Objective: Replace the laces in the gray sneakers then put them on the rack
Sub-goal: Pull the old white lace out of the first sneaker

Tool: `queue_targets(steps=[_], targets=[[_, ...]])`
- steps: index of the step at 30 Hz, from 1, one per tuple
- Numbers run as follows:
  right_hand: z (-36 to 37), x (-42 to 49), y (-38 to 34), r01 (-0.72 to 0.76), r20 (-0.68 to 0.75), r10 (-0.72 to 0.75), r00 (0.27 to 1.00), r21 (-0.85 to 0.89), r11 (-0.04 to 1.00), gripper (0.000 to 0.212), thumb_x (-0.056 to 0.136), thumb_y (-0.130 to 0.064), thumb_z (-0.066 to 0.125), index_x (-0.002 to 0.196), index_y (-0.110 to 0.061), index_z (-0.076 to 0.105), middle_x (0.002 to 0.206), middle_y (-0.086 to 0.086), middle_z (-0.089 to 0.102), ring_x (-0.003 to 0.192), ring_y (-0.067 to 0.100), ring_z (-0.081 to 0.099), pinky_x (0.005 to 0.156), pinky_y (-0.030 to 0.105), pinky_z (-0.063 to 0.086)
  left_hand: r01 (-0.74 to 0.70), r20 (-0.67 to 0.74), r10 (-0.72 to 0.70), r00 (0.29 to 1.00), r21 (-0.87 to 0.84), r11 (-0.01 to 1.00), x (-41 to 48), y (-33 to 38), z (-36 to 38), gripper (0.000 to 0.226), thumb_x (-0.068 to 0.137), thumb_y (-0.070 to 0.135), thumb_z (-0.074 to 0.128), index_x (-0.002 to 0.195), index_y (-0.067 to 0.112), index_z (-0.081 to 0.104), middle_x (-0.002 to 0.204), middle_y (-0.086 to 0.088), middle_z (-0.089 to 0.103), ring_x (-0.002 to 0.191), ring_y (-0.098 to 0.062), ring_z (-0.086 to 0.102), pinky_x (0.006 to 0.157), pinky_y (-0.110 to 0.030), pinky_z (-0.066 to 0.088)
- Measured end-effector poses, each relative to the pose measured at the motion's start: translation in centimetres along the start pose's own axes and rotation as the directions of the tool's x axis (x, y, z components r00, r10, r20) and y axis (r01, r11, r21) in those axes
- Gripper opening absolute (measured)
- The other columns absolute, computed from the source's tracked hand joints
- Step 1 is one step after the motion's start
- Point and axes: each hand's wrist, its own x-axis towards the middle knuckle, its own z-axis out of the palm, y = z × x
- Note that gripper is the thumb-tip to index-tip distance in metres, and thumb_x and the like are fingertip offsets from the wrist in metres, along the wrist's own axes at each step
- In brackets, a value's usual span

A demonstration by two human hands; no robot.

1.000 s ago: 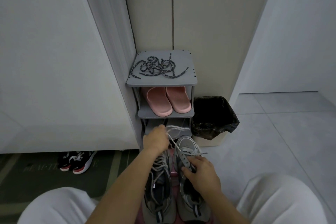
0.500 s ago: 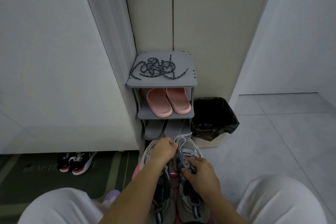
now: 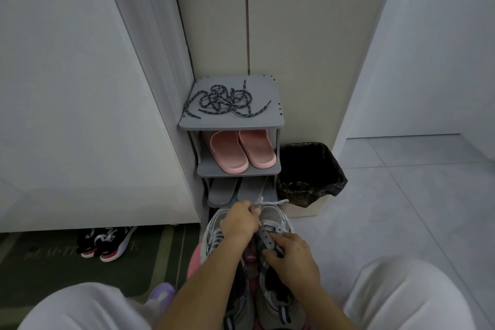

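Two gray sneakers stand side by side on the floor between my knees, toes toward the rack. My left hand grips the pale gray lace of the right sneaker, its loose end trailing past the toe. My right hand holds that sneaker at its tongue and eyelets. The left sneaker is partly hidden under my left forearm and keeps its lace. A tangle of dark speckled laces lies on top of the gray shoe rack.
Pink slippers sit on the rack's middle shelf, gray slippers on the lowest. A bin with a black liner stands right of the rack. Black-and-red sneakers lie on a dark mat to the left. Tiled floor stretches right.
My left hand came down and back toward the sneaker's toe with the gray lace, which now lies slack over the toe. My right hand stayed on the tongue.
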Motion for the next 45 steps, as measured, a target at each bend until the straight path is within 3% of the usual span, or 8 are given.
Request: queue_targets(steps=[4,13,19,22,26,31,41,45], targets=[[0.0,-0.1,-0.1,-0.001,-0.004,0.001,1.0,0.015,1.0,0.042,0.084,-0.045,0.057,0.127,-0.042,0.053,0.129,-0.006,0.05,0.119,0.016,0.045,0.09,0.034,0.047,0.029,-0.074,-0.042,0.996,-0.174,0.984,0.8,0.0,-1.1,0.021,0.094,0.03,0.053,0.099,0.014,0.065,0.082,-0.003,0.062,0.082,-0.024,0.06,0.076,-0.032,0.048],[-0.2,-0.3,-0.4,-0.007,0.005,0.007,1.0,0.012,1.0,0.046,0.086,-0.044,0.057,0.131,-0.039,0.05,0.134,-0.005,0.047,0.123,0.017,0.043,0.094,0.032,0.044,-0.014,-0.114,-0.025,0.993,-0.325,0.945,0.9,0.2,-0.3,0.016,0.094,0.021,0.053,0.096,0.01,0.065,0.082,-0.009,0.068,0.082,-0.028,0.067,0.078,-0.039,0.054],[-0.4,-0.3,-0.3,0.0,0.008,0.0,1.0,0.004,1.0,0.047,0.086,-0.045,0.056,0.132,-0.039,0.049,0.134,-0.007,0.047,0.123,0.015,0.042,0.095,0.031,0.044,0.142,-0.033,-0.211,0.977,-0.639,0.756,1.6,-0.2,0.6,0.014,0.095,0.012,0.053,0.081,0.012,0.058,0.068,-0.001,0.06,0.068,-0.026,0.063,0.07,-0.037,0.052],[-0.5,-0.3,-0.4,0.003,0.006,-0.003,1.0,-0.001,1.0,0.047,0.087,-0.045,0.056,0.133,-0.037,0.049,0.136,-0.006,0.046,0.125,0.016,0.041,0.097,0.031,0.042,0.161,-0.006,-0.252,0.968,-0.753,0.638,1.8,0.0,1.0,0.022,0.095,0.009,0.053,0.073,0.013,0.056,0.066,-0.004,0.059,0.053,-0.015,0.061,0.054,-0.026,0.05],[-0.7,-0.4,-0.6,0.01,0.009,-0.01,1.0,-0.001,1.0,0.046,0.087,-0.044,0.056,0.133,-0.037,0.049,0.134,-0.007,0.047,0.123,0.016,0.042,0.096,0.03,0.042,0.133,-0.03,-0.244,0.969,-0.771,0.623,1.5,0.4,1.0,0.024,0.095,0.008,0.052,0.072,0.014,0.055,0.069,-0.005,0.058,0.054,-0.014,0.057,0.037,-0.014,0.041],[-0.8,-0.4,-0.7,0.005,0.01,-0.004,1.0,-0.044,0.999,0.047,0.088,-0.044,0.054,0.134,-0.036,0.048,0.134,-0.008,0.047,0.123,0.015,0.042,0.093,0.03,0.044,0.125,-0.025,-0.215,0.976,-0.744,0.656,1.4,1.0,1.5,0.019,0.095,0.006,0.05,0.077,0.009,0.057,0.068,-0.005,0.056,0.055,-0.014,0.05,0.033,-0.009,0.034],[-0.9,-0.4,-0.8,0.01,0.029,-0.008,1.0,-0.074,0.997,0.047,0.087,-0.045,0.052,0.133,-0.038,0.048,0.136,-0.007,0.046,0.124,0.016,0.041,0.093,0.032,0.045,0.111,-0.085,-0.289,0.954,-0.793,0.599,2.4,0.4,1.4,0.022,0.094,0.007,0.053,0.073,0.015,0.057,0.068,-0.002,0.057,0.06,-0.016,0.052,0.043,-0.015,0.04],[-1.0,-0.5,-0.8,0.017,0.03,-0.015,0.999,-0.071,0.997,0.044,0.088,-0.042,0.054,0.131,-0.038,0.051,0.137,-0.006,0.045,0.124,0.017,0.039,0.093,0.031,0.044,0.102,-0.14,-0.305,0.942,-0.746,0.658,4.4,-0.3,-1.5,0.015,0.094,0.01,0.052,0.085,0.005,0.062,0.064,-0.001,0.055,0.057,-0.014,0.048,0.052,-0.022,0.036]])
